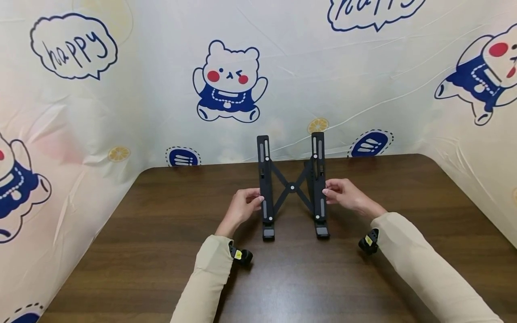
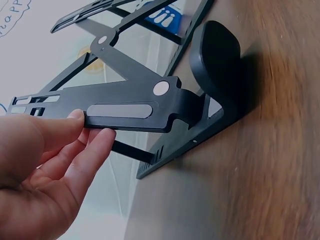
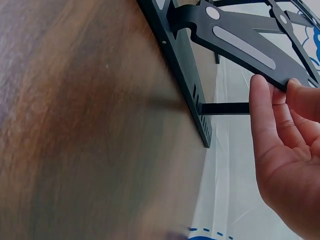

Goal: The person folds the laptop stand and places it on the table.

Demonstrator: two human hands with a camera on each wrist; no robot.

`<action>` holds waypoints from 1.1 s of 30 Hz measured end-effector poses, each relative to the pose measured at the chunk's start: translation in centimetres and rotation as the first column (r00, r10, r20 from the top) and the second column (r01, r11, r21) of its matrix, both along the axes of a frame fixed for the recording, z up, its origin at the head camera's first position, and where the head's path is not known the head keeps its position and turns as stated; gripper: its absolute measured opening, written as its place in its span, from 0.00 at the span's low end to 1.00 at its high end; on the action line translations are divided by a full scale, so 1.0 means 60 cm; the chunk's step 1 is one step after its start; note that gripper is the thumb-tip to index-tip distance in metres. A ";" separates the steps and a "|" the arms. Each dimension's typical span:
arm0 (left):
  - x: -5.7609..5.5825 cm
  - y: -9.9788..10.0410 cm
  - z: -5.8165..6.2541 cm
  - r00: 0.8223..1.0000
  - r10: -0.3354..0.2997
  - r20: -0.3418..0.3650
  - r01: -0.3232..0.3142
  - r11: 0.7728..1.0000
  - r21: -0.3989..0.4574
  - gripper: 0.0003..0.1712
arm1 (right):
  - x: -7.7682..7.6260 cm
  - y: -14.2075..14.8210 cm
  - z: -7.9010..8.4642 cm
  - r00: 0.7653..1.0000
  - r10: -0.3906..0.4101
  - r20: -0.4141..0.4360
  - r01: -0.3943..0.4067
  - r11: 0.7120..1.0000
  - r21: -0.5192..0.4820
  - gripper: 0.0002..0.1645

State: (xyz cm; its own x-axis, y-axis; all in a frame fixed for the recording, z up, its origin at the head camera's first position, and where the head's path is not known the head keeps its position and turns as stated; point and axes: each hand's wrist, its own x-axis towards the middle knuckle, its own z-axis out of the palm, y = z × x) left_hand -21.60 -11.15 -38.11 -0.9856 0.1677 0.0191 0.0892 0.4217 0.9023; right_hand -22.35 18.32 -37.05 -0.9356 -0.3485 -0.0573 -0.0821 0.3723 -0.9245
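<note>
A black folding laptop stand (image 1: 292, 187) stands unfolded on the wooden table, its two side arms joined by an X-shaped brace. Grey pads (image 2: 120, 110) line the arms, and upturned lips (image 1: 322, 231) face the near side. My left hand (image 1: 241, 205) pinches the outer edge of the left arm between thumb and fingers. On the opposite side, my right hand (image 1: 347, 194) pinches the right arm's outer edge. Both wrist views show the arms raised above the base rails, with a support strut (image 3: 225, 108) meeting the notched end of the rail in the right wrist view.
The brown wooden table (image 1: 161, 269) reaches back to a pale cloth backdrop (image 1: 157, 89) printed with cartoon bears and lettering. A small black camera (image 1: 242, 257) sits at the left wrist, another camera (image 1: 369, 242) at the right.
</note>
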 end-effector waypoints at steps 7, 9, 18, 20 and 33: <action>0.005 0.007 -0.008 0.999 -0.011 -0.030 0.011 1.000 0.022 0.14 | 0.000 -0.011 -0.008 1.000 0.014 0.001 -0.014 1.000 0.026 0.08; 0.006 0.010 -0.009 0.999 -0.015 -0.037 0.016 1.000 0.027 0.13 | 0.000 -0.013 -0.010 1.000 0.020 -0.001 -0.020 1.000 0.024 0.08; 0.001 0.023 -0.010 0.998 -0.030 -0.055 0.031 0.999 0.014 0.14 | -0.001 -0.020 -0.002 1.000 0.015 -0.001 -0.015 1.000 0.015 0.08; 0.000 0.025 -0.009 0.998 -0.033 -0.057 0.033 0.999 0.015 0.14 | -0.001 -0.021 0.000 1.000 0.022 -0.005 -0.021 1.000 0.018 0.09; 0.003 0.037 -0.006 0.995 -0.060 -0.084 0.061 0.998 0.009 0.12 | 0.000 -0.032 -0.003 0.999 0.040 -0.018 -0.039 0.999 0.021 0.08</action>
